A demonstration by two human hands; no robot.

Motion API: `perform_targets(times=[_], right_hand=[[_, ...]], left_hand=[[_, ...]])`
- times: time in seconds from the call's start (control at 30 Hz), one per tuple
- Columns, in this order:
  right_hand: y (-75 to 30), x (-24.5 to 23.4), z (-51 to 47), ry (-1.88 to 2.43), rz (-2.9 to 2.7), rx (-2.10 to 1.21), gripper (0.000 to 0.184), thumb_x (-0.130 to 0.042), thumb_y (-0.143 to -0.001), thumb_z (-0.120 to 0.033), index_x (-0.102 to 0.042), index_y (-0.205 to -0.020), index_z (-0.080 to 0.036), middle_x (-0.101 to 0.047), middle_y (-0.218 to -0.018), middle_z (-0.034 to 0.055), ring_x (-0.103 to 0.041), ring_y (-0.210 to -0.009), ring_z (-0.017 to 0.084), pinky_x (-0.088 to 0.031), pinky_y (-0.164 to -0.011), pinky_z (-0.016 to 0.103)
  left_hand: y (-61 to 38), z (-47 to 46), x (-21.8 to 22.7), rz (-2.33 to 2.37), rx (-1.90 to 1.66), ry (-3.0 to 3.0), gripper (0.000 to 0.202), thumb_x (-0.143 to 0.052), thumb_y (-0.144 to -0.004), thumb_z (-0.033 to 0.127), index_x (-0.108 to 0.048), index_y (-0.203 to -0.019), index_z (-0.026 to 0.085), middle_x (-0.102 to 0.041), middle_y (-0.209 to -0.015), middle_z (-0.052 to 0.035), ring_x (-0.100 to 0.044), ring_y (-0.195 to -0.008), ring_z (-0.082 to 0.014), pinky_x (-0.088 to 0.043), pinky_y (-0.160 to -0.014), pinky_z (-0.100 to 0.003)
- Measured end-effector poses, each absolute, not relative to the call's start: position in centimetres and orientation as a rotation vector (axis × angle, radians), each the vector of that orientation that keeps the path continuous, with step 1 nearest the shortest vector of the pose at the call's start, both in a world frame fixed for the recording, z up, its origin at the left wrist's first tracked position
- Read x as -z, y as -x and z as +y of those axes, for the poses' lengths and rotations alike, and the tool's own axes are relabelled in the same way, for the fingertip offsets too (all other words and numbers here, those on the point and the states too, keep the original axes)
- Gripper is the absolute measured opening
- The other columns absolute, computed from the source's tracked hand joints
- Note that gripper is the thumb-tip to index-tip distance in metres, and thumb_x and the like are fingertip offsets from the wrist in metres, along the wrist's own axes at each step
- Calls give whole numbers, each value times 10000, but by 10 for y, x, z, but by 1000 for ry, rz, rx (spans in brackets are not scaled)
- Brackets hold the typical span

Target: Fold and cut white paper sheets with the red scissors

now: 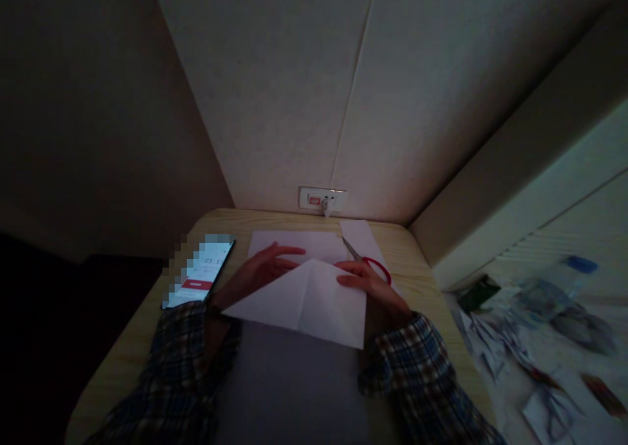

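Observation:
A folded white sheet of paper (307,304), creased down the middle and peaked at the top, is raised above the wooden table. My right hand (366,281) grips its right upper edge, fingers in front and the rest of the grip hidden. Behind the left slope of the paper is my left hand (267,265), its fingers stretched out and apart; part of it is hidden by the sheet. Scissors (377,268) with red handles lie just beyond my right hand, blades pointing to the far left.
More white paper (294,241) lies on the table (417,252) behind my hands, with a paper strip (356,229) at the back. A lit phone (201,275) rests at left. The wall socket (322,199) holds a plug. Paper scraps and a plastic bottle (549,298) lie at lower right.

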State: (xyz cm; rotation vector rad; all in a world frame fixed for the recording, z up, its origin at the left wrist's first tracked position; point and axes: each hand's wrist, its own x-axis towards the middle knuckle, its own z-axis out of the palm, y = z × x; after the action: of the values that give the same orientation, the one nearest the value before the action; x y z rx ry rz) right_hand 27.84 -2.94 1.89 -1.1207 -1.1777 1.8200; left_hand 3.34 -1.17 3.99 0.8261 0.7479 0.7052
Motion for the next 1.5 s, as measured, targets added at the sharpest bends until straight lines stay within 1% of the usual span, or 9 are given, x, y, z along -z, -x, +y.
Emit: perform_targets(times=[0.13, 0.3, 0.43, 0.7, 0.97, 1.07, 1.2, 1.33, 1.5], right_hand=[[-280, -21, -27, 1182, -1333, -1736, 232, -708, -637, -254, -711, -852, -166, -673, -754, 18, -564, -615, 135, -399, -547, 230], [-279, -28, -26, 995, -1205, -1704, 321, -588, -753, -321, -641, -1049, -208, -657, -1000, 38, -602, -829, 187, -453, -718, 288], [-279, -26, -25, 933, -1069, -1620, 425, -621, -717, -351, -577, -1129, -258, -618, -1126, 28, -594, -934, 217, -465, -792, 328], [-275, -23, -26, 1223, -1386, -1452, 300, -625, -741, -337, -641, -1012, -210, -685, -903, 17, -610, -755, 188, -479, -647, 291], [-272, -22, -29, 1274, -1541, -1281, 277, -573, -778, -416, -675, -927, -205, -667, -787, 14, -573, -676, 174, -426, -554, 262], [-272, -22, -27, 1270, -1454, -1329, 235, -595, -761, -413, -663, -818, -195, -647, -735, 4, -544, -604, 149, -397, -510, 244], [-274, -22, -26, 1255, -1272, -1441, 224, -629, -736, -381, -638, -856, -192, -637, -713, -1, -531, -568, 138, -388, -490, 234], [-274, -25, -25, 1134, -1174, -1550, 345, -633, -740, -299, -577, -1073, -226, -646, -877, 12, -570, -670, 147, -422, -536, 228], [-272, -28, -26, 1031, -1119, -1662, 452, -634, -735, -240, -499, -1165, -266, -629, -1005, 21, -605, -734, 156, -469, -589, 242]], left_hand=[[-42, -13, -28, 972, -486, -1157, 336, -713, -609, 332, -693, -879, 133, -718, -767, -55, -631, -639, -189, -423, -553, -244], [-51, -10, -22, 1079, -609, -1194, 372, -678, -629, 349, -673, -921, 119, -708, -716, -32, -620, -609, -177, -419, -539, -236], [-53, -12, -27, 1215, -809, -1156, 391, -673, -643, 344, -641, -966, 126, -706, -730, -39, -608, -581, -164, -399, -488, -217], [-56, -14, -23, 1208, -828, -1241, 403, -661, -660, 346, -617, -993, 123, -688, -680, -32, -606, -574, -164, -421, -498, -228], [-57, -15, -18, 1177, -824, -1399, 284, -596, -698, 427, -547, -658, 150, -474, -505, 59, -448, -477, -105, -285, -426, -197], [-58, -15, -21, 1151, -838, -1397, 303, -595, -694, 428, -478, -601, 165, -413, -499, 73, -403, -468, -88, -258, -422, -190], [-59, -15, -22, 1140, -842, -1369, 342, -632, -654, 433, -430, -564, 172, -383, -490, 78, -387, -463, -79, -251, -415, -182], [-60, -14, -18, 1058, -814, -1328, 337, -647, -651, 430, -450, -571, 168, -476, -517, 61, -464, -491, -96, -312, -437, -185], [-60, -15, -22, 1060, -874, -1228, 308, -684, -622, 385, -566, -801, 163, -653, -661, 14, -580, -584, -139, -406, -523, -212]])
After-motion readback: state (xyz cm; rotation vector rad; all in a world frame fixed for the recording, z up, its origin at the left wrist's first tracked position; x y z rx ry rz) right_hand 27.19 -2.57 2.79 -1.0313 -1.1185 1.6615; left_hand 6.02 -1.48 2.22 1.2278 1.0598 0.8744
